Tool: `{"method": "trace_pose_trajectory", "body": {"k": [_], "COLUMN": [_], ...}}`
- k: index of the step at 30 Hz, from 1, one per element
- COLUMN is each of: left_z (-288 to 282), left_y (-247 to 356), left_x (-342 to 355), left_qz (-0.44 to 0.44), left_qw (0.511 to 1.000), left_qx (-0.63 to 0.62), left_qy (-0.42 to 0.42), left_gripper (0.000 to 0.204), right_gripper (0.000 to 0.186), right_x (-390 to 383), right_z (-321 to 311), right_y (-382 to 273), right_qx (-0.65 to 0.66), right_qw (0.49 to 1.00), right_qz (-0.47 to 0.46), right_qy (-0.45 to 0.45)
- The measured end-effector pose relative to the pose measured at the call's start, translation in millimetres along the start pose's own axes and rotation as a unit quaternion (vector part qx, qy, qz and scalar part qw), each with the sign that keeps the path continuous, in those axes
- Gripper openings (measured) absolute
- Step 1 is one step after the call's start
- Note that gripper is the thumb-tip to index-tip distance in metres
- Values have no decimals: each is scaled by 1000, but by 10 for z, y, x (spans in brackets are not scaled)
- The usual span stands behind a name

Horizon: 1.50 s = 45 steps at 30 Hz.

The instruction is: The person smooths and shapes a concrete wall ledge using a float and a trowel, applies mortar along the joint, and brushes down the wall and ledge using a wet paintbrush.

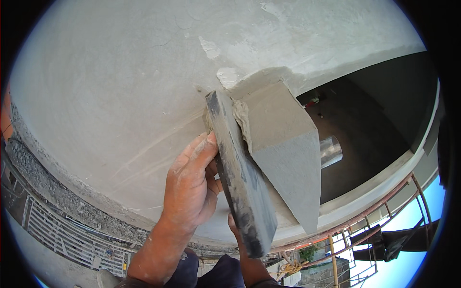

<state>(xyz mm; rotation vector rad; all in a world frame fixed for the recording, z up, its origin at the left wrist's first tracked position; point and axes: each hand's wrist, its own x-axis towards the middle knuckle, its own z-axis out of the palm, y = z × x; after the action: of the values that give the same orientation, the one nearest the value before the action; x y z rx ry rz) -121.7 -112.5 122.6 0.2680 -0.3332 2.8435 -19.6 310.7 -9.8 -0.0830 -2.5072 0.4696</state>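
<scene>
My left hand [189, 177] grips the edge of a long grey, dark-streaked straight bar [242, 177], fingers partly behind it. The bar lies slanted along a wedge-shaped grey plastered ledge [281, 120], with a lump of wet mortar [240, 115] at their junction near the top. My right hand [233, 225] shows low behind the bar, mostly hidden; what it holds cannot be made out. A broad plastered wall surface [105, 105] surrounds the ledge, with lighter patches above it.
A dark opening [370, 105] with a short metallic cylinder [331, 151] is on the right. A slatted metal panel [74, 240] lies lower left beside a rough concrete edge. Scaffolding rails [365, 230] and sky show at lower right. My dark-clothed legs [216, 273] show below.
</scene>
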Motion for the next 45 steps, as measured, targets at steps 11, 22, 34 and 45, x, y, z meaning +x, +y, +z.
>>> {"method": "trace_pose_trajectory", "body": {"k": [11,22,34,45], "left_z": [-133,-745,-584,1322], "left_y": [-495,-280,1087,1120], "left_x": [-489,-942,-857,142], "left_qz": [-76,-145,150,70], "left_qw": [975,972,895,716], "left_qx": [206,127,350,693], "left_qy": [16,133,232,-47], "left_gripper": [26,25,40,48], "right_gripper": [20,6,7,7], "right_x": [32,213,253,241], "right_z": [304,87,-83,-64], "right_y": [104,-692,-661,-703], "right_qx": [20,-182,-201,-194], "right_qw": [1000,962,951,959], "right_qz": [-16,-200,-229,-201], "right_qy": [8,21,49,39]}}
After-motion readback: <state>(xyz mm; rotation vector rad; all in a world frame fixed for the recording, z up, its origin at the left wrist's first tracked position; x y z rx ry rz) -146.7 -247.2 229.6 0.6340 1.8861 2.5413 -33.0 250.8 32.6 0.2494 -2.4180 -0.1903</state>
